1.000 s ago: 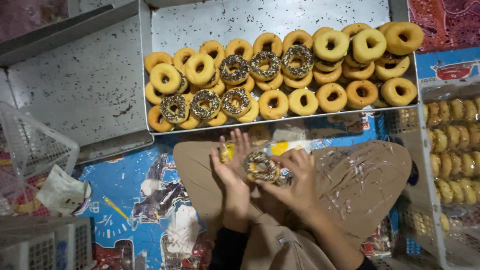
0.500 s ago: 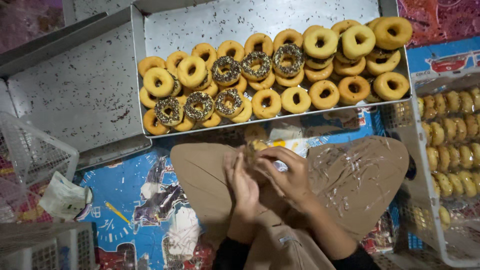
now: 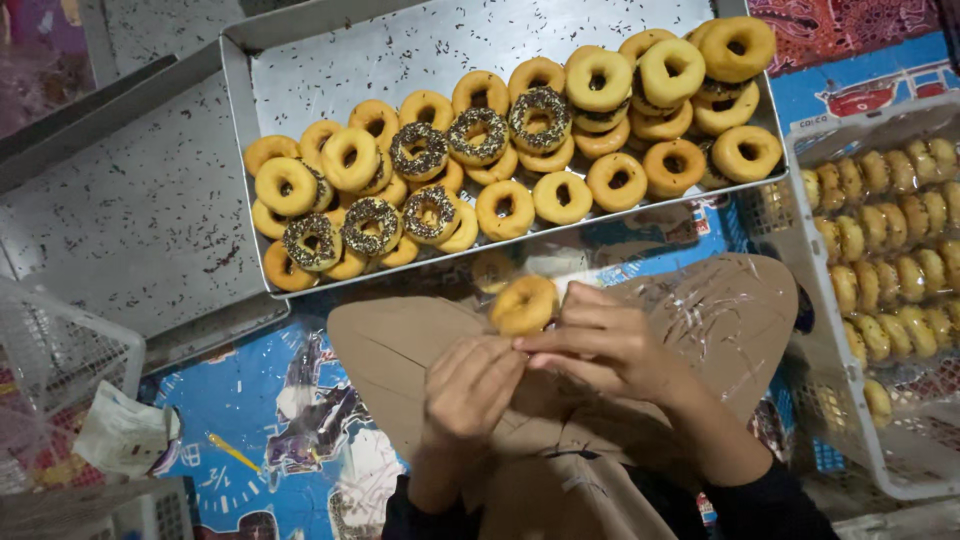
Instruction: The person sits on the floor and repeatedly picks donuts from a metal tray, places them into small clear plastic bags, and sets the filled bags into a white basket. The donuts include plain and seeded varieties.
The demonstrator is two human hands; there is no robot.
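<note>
**Doughnut held at frame centre**

Head view: The plain doughnut (image 3: 523, 304) sits at the centre of the frame, just below the near edge of the metal tray (image 3: 330, 60). The right hand (image 3: 610, 345) pinches it by the fingertips, fingers extended toward the left. The left hand (image 3: 470, 385) is loosely curled, fingers touching the right hand's fingertips just under the doughnut. Both hands rest above a tan cloth (image 3: 380, 350) covering the lap. The tray, in the upper half of the frame, carries rows of plain and sprinkle-topped doughnuts. A white crate (image 3: 880, 470) of small pastries stands at the right edge. A blue patterned mat (image 3: 240, 400) lies lower left.
</note>
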